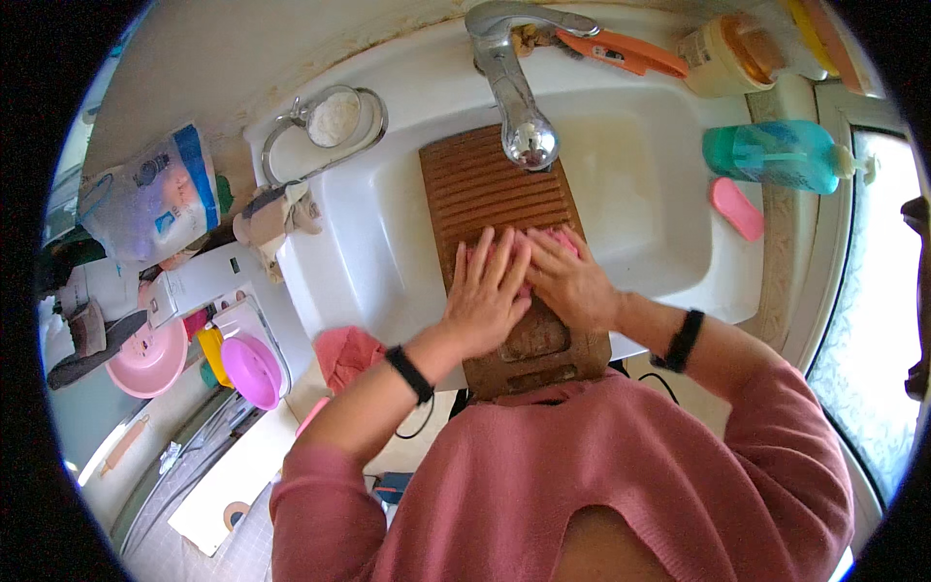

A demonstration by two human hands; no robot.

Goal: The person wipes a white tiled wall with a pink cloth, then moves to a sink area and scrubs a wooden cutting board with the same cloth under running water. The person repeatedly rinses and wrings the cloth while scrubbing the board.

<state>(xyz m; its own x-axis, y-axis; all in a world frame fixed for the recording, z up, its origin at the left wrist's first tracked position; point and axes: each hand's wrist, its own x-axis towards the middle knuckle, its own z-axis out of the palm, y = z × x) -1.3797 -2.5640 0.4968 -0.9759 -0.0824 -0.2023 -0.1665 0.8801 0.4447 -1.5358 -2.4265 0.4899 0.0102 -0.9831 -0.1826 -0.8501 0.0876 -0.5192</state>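
Observation:
A brown ridged washboard (498, 185) leans in the white sink (640, 182), its lower end over the front rim against my pink top. Both hands press a piece of pink cloth (567, 241) onto the board, and most of it is hidden beneath them. My left hand (486, 291) lies over the cloth's left part with the fingers pointing up the ridges. Angled inward, my right hand (574, 280) holds its right part, where pink shows past the fingers. The two hands' fingertips meet near the middle of the board.
Above the board hangs a chrome faucet (516, 102). An orange brush (625, 54) rests behind it. On the right are a green pump bottle (771, 156) and a pink soap bar (736, 209). A cup of white powder (334, 118) stands left; a reddish cloth (348, 356) hangs near the front.

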